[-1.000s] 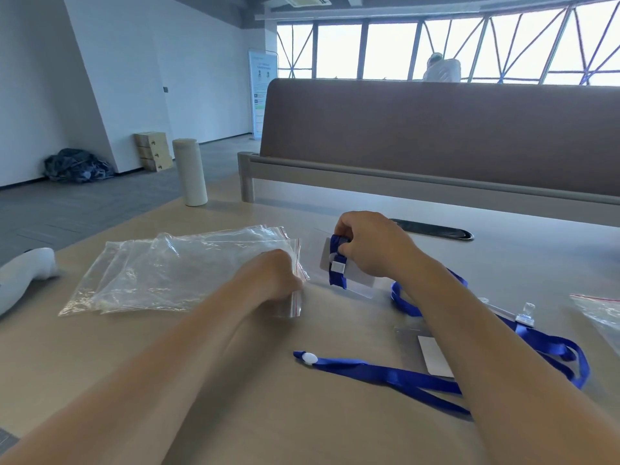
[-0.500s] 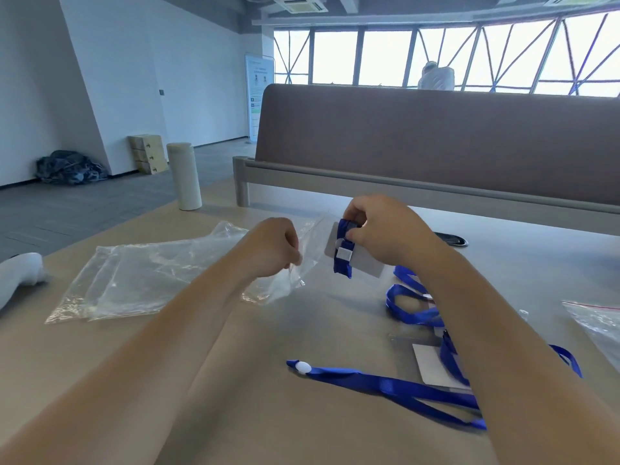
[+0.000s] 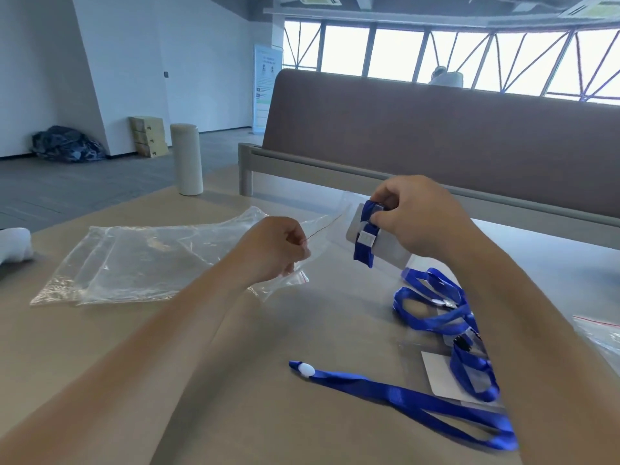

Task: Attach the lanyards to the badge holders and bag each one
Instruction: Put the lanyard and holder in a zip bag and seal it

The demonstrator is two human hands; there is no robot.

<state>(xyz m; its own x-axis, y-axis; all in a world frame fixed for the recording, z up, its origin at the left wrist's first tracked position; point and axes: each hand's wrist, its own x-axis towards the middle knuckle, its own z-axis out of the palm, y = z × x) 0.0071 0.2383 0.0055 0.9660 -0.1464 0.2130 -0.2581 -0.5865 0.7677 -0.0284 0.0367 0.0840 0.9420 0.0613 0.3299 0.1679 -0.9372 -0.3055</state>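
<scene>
My right hand [image 3: 416,216] grips a clear badge holder [image 3: 385,245] with a blue lanyard [image 3: 365,243] wound around it, held above the table. My left hand [image 3: 275,248] pinches the edge of a clear zip bag [image 3: 325,226] that is lifted off the table, its mouth just left of the badge holder. A pile of clear zip bags [image 3: 141,260] lies flat to the left. Loose blue lanyards [image 3: 432,303] and another badge holder with a white card [image 3: 443,377] lie on the table under my right forearm.
A beige cylinder bottle [image 3: 187,159] stands at the table's far left. A brown partition [image 3: 436,139] runs along the table's back edge. Another zip bag with a red strip [image 3: 600,333] lies at the right edge. A white object [image 3: 15,245] sits at the far left.
My left hand has lifted one bag off the pile and raised it toward the right. My right hand has raised the wrapped badge holder off the table toward the bag's mouth.
</scene>
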